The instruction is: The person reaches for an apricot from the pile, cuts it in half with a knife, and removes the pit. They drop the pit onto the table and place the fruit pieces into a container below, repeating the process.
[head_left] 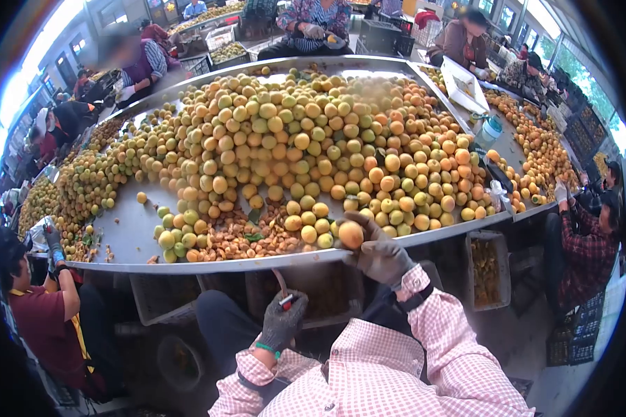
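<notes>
My right hand [379, 258], in a grey glove, has its fingers closed around an apricot [351, 235] above the near edge of the metal table [135, 240]. Lower down, in front of my lap, my gloved left hand [284, 321] grips a small knife-like tool [280, 283] with a red part at the fist and a thin curved end pointing up. Beyond my hands rises a large heap of apricots [285, 132], yellow, green and orange. Brown pieces that look like apricot stones [250, 235] lie at the near edge, beside a few green apricots [177, 233].
Crates [487, 271] stand under the table, and a round bucket [180, 361] is on the floor to the left. A water bottle [490, 130] and a white tray [464, 85] rest at the right. Other people [42, 306] sit around the tables on both sides and opposite.
</notes>
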`<action>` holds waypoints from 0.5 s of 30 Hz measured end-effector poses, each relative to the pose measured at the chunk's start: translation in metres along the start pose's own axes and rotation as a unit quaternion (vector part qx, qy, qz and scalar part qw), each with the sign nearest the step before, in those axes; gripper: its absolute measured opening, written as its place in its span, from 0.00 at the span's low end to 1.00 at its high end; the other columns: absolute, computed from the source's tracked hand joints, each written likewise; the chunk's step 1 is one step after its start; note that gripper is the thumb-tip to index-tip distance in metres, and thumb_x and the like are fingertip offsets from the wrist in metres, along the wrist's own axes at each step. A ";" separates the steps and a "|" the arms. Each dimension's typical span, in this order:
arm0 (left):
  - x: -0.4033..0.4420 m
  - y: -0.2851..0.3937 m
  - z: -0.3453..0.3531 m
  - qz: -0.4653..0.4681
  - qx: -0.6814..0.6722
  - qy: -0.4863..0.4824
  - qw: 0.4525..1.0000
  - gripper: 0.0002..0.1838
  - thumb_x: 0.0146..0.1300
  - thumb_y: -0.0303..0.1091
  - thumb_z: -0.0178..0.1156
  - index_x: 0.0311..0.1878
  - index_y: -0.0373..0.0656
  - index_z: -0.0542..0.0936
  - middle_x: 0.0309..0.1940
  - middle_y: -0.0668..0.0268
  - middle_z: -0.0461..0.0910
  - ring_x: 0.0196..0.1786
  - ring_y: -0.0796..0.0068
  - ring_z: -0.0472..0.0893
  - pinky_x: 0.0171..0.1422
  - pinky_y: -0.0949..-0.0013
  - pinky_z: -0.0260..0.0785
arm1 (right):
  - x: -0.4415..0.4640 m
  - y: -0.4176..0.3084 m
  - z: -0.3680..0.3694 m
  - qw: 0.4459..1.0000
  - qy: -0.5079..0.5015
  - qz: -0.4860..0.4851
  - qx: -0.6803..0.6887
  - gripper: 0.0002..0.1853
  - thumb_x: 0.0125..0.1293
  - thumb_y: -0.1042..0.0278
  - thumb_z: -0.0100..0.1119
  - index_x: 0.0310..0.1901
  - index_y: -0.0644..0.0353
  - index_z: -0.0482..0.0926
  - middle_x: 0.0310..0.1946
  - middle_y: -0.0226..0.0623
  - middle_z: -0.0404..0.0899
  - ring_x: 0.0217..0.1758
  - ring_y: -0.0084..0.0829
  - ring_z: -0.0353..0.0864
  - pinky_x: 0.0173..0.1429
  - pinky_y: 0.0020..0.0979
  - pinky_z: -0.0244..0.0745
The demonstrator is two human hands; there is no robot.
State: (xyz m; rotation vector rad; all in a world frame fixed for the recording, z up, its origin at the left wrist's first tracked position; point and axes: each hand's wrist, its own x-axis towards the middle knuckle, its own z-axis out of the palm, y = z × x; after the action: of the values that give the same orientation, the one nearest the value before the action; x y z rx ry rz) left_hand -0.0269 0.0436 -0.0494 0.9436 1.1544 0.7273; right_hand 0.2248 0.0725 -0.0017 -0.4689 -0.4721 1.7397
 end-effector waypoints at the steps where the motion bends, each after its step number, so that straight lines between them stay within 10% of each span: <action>1: 0.008 -0.005 0.001 0.126 0.075 0.009 0.989 0.07 0.61 0.33 0.64 0.39 0.44 0.78 0.22 0.68 0.76 0.21 0.77 0.74 0.25 0.71 0.66 | -0.010 0.013 0.004 1.000 0.009 0.028 0.003 0.34 0.56 0.75 0.65 0.65 0.56 0.64 0.53 0.36 0.73 0.48 0.33 0.79 0.48 0.32 0.78; 2: 0.013 -0.006 0.003 0.249 0.148 0.018 0.957 0.07 0.60 0.33 0.64 0.39 0.44 0.78 0.23 0.64 0.77 0.22 0.71 0.77 0.26 0.66 0.69 | -0.020 0.026 0.007 0.998 0.017 0.058 0.006 0.33 0.56 0.73 0.66 0.64 0.57 0.64 0.52 0.35 0.74 0.45 0.31 0.79 0.46 0.30 0.77; 8: -0.014 0.035 0.025 0.274 0.505 -0.005 0.819 0.18 0.54 0.44 0.67 0.43 0.46 0.78 0.36 0.54 0.80 0.36 0.48 0.80 0.35 0.57 0.73 | -0.060 0.098 0.036 0.971 0.137 0.027 -0.194 0.21 0.61 0.76 0.64 0.56 0.59 0.73 0.46 0.28 0.75 0.41 0.16 0.76 0.47 0.19 0.75; 12: -0.028 0.032 0.021 0.176 0.346 -0.182 0.903 0.20 0.57 0.44 0.65 0.47 0.42 0.73 0.33 0.50 0.79 0.34 0.54 0.82 0.37 0.59 0.73 | -0.072 0.089 0.027 0.932 0.139 -0.041 -0.332 0.15 0.59 0.76 0.64 0.48 0.61 0.76 0.44 0.30 0.76 0.39 0.17 0.75 0.42 0.20 0.73; 15: -0.036 0.036 0.008 0.046 0.221 -0.302 0.926 0.21 0.58 0.41 0.67 0.50 0.41 0.72 0.34 0.60 0.77 0.35 0.73 0.78 0.42 0.68 0.72 | -0.080 0.071 0.033 0.984 0.103 0.006 -0.147 0.18 0.58 0.71 0.65 0.49 0.59 0.71 0.41 0.35 0.75 0.34 0.22 0.76 0.38 0.24 0.71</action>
State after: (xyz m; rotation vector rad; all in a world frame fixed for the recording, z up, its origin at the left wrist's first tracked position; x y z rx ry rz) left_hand -0.0290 0.0263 -0.0005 1.4827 0.7291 0.2036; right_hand 0.1655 -0.0220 -0.0080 -0.8551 -0.5805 1.6180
